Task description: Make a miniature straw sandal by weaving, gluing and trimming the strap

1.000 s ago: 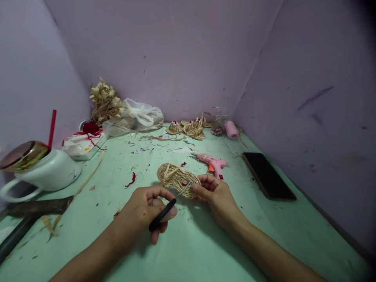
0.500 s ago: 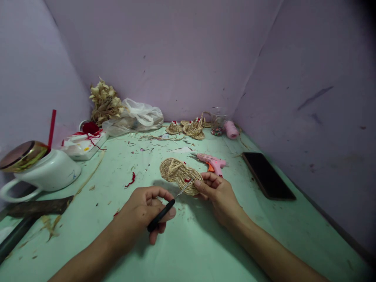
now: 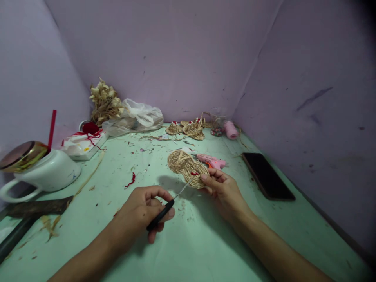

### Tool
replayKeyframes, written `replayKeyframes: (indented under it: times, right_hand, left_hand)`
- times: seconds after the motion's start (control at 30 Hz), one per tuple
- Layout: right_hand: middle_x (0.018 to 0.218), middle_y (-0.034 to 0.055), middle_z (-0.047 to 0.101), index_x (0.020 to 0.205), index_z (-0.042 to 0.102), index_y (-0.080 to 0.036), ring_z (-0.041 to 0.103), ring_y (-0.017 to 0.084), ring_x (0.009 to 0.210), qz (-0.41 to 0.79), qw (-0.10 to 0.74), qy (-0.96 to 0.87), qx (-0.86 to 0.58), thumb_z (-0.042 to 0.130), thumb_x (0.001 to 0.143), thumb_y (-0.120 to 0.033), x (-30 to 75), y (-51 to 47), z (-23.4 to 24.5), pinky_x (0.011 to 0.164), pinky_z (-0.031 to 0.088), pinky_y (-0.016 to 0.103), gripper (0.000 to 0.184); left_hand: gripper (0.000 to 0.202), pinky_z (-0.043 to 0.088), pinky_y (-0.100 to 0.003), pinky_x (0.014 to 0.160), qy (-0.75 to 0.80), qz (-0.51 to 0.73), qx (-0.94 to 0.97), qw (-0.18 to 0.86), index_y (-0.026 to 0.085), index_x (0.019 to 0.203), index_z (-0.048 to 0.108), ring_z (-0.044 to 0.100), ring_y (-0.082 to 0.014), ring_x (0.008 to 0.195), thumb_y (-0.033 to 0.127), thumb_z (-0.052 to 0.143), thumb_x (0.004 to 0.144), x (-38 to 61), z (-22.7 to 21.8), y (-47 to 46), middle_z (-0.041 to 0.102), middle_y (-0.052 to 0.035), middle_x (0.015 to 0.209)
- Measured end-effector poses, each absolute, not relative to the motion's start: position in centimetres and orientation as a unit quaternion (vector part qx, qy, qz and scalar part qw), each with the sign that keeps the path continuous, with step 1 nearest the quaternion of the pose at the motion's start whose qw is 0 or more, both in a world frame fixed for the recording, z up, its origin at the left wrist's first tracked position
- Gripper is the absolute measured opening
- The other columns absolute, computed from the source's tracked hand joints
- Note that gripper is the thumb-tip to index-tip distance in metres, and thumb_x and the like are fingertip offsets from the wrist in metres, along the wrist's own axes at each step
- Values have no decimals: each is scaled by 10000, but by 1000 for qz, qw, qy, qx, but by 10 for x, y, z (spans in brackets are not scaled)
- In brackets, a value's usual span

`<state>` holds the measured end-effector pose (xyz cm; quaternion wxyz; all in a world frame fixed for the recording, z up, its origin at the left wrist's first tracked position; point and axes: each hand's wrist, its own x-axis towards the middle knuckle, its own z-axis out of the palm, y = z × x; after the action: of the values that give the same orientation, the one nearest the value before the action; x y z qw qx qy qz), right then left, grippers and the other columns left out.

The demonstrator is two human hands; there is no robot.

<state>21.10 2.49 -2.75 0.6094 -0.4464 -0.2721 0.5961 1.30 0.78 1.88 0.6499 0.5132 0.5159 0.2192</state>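
My right hand (image 3: 225, 192) pinches the near end of a small woven straw sandal (image 3: 187, 167) and holds it raised a little over the green table (image 3: 194, 243). A bit of red thread shows on the sandal. My left hand (image 3: 143, 211) is closed round the black handle of a thin metal hook tool (image 3: 164, 208). The tool's metal tip reaches up to the sandal's near edge.
A pink glue gun (image 3: 212, 161) lies just behind the sandal and a dark phone (image 3: 267, 175) to the right. More straw sandals (image 3: 190, 129), a bead jar (image 3: 217, 121) and pink spool (image 3: 231, 129) sit at the back. A white lidded pot (image 3: 38, 168), plastic bag (image 3: 135, 117) and dark blade (image 3: 32, 211) are left.
My right hand has lifted the sandal off the table and carried it up and to the right. My left hand with the tool has followed slightly, its tip staying at the sandal's edge.
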Motion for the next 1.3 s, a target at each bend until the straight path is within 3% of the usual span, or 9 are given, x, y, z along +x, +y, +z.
replayKeyframes:
  times: [0.53, 0.8, 1.0, 1.07, 1.17, 1.3]
  right_hand:
    - [680, 8, 681, 684, 617, -139, 619, 130, 579, 595, 628, -227, -448, 826, 457, -201, 218, 30, -23, 522, 522, 232, 314]
    - [670, 8, 680, 698, 624, -144, 619, 120, 559, 616, 618, -217, -437, 784, 527, -176, 218, 30, -26, 515, 532, 217, 236]
    - [809, 25, 705, 757, 656, -161, 647, 137, 687, 640, 619, -221, -399, 737, 595, -165, 218, 30, -23, 625, 541, 223, 181]
    - [841, 18, 703, 796, 666, -177, 648, 147, 743, 658, 613, -216, -380, 721, 607, -156, 216, 28, -22, 682, 542, 237, 198]
    - [885, 17, 694, 826, 674, -186, 643, 157, 799, 699, 589, -199, -353, 706, 613, -136, 209, 21, -22, 744, 537, 260, 221]
    - [954, 53, 682, 862, 670, -160, 632, 172, 878, 759, 533, -210, -310, 704, 635, -154, 192, 7, -25, 844, 493, 281, 230]
  left_hand:
    - [180, 318, -156, 329, 517, 224, 513, 648, 150, 828, 549, 452, -85, 370, 259, 604, 697, 10, 18, 8, 515, 45, 446]
    - [179, 335, -159, 311, 515, 246, 498, 653, 152, 802, 558, 457, -90, 383, 234, 627, 659, 11, 20, 7, 504, 55, 454]
    - [245, 325, -175, 328, 550, 281, 494, 612, 143, 790, 565, 405, -71, 324, 269, 669, 608, 13, 20, 12, 468, 75, 399]
    - [367, 384, -192, 397, 563, 350, 474, 579, 136, 879, 563, 476, -92, 395, 261, 705, 564, 16, 16, 15, 506, 65, 448]
    - [582, 453, -220, 526, 557, 452, 430, 547, 130, 1026, 526, 572, -134, 604, 223, 749, 496, 25, 7, 15, 615, -5, 682]
    - [622, 465, -225, 614, 518, 508, 390, 567, 123, 1056, 515, 578, -145, 709, 162, 742, 478, 39, -2, 10, 628, -35, 785]
